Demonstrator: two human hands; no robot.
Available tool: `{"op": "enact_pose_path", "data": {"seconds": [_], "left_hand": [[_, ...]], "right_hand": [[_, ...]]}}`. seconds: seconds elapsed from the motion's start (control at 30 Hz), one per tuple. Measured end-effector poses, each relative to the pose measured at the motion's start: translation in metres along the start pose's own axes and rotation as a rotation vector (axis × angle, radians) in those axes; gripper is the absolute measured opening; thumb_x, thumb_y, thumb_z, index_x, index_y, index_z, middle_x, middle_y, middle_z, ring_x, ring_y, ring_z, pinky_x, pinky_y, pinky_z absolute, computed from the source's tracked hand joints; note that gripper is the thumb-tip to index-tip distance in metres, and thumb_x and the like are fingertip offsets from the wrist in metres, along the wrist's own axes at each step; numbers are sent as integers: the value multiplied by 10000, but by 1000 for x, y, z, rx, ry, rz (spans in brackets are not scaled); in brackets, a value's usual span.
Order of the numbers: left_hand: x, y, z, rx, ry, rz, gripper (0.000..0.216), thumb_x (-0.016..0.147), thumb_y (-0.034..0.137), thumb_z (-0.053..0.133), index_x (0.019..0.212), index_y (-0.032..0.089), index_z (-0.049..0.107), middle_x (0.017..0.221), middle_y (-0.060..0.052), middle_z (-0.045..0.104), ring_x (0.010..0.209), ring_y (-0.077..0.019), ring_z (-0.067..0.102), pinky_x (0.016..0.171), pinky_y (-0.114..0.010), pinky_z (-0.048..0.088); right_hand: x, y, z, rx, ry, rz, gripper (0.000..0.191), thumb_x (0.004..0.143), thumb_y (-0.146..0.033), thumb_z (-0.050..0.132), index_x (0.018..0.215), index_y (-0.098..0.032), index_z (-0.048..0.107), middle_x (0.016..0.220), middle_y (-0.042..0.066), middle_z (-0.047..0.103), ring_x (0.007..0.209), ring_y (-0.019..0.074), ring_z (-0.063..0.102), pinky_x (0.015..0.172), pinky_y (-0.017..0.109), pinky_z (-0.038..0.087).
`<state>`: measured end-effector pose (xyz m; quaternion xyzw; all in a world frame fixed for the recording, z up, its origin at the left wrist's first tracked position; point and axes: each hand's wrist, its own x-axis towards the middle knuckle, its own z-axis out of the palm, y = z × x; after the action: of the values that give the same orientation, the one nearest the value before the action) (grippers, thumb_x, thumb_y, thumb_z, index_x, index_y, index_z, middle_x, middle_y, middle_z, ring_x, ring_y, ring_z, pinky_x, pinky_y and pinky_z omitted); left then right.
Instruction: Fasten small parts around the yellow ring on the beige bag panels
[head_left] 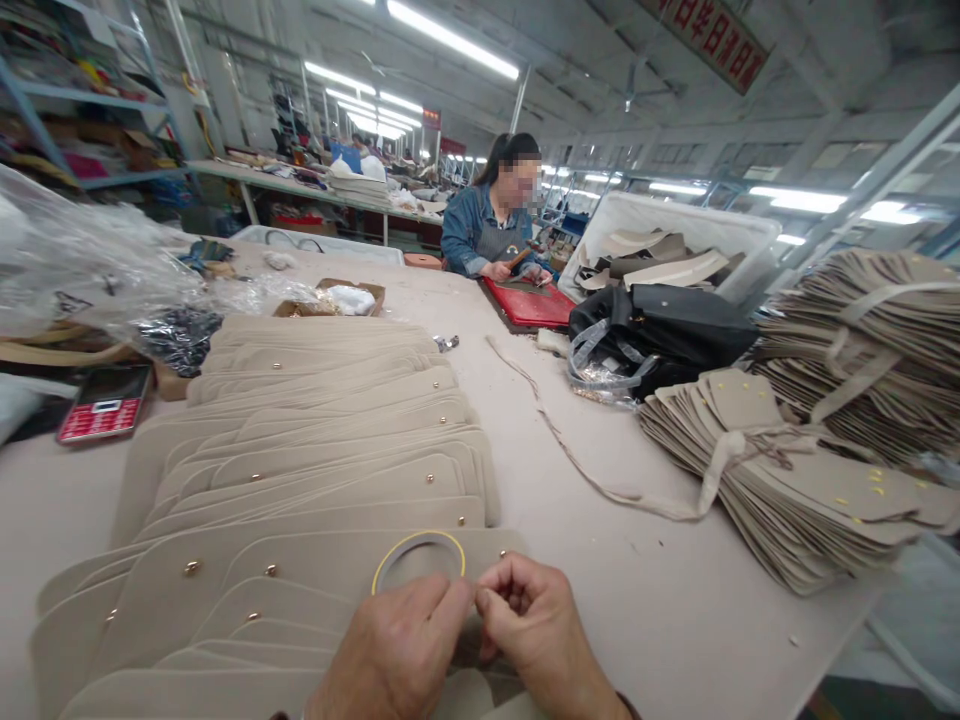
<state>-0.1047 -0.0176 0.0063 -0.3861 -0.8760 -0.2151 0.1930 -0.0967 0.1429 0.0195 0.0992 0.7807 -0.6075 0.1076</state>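
My left hand [397, 645] and my right hand [529, 625] meet at the near edge of the table, fingers pinched together on a thin yellow ring of tape [418, 560]. The ring stands just above a beige leather flap piece [330, 565] with a small gold stud. Many more beige flap pieces [315, 440] lie overlapped in rows across the table in front of me.
A tied bundle of beige pieces [787, 470] lies at right, a taller stack [870, 340] behind it. A black bag [660, 325], a red calculator [105, 403] and plastic bags [82, 265] are about. A person in a denim jacket [491, 225] works at a red mat [529, 300].
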Motion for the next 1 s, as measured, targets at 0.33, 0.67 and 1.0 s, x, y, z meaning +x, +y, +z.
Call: {"op": "enact_pose_path", "data": {"seconds": [0.33,0.67,1.0], "left_hand": [[-2,4,-5,35,-200,-77,185,907,66,421,982,205,517,773,-26,591,665,-195,565,571,-285,442],[16,3,-2,61,-641,-336,392,796,-73,340,974,198,560,1002,-96,600,901,-274,597,699,-386,529],[15,2,-2,53,-668,-342,396,782,-71,316,950,199,552,978,-97,588,876,-270,588,691,-379,508]], "right_hand": [[33,14,-42,122,26,55,398,686,-499,708,742,-109,648,555,10,641,437,93,573,450,178,411],[41,28,-43,-128,9,86,268,746,-393,619,713,-127,617,531,-19,591,406,82,522,424,180,403],[43,23,-37,-492,25,-126,160,815,-270,519,802,-163,637,541,-23,597,451,106,509,476,205,400]]}}
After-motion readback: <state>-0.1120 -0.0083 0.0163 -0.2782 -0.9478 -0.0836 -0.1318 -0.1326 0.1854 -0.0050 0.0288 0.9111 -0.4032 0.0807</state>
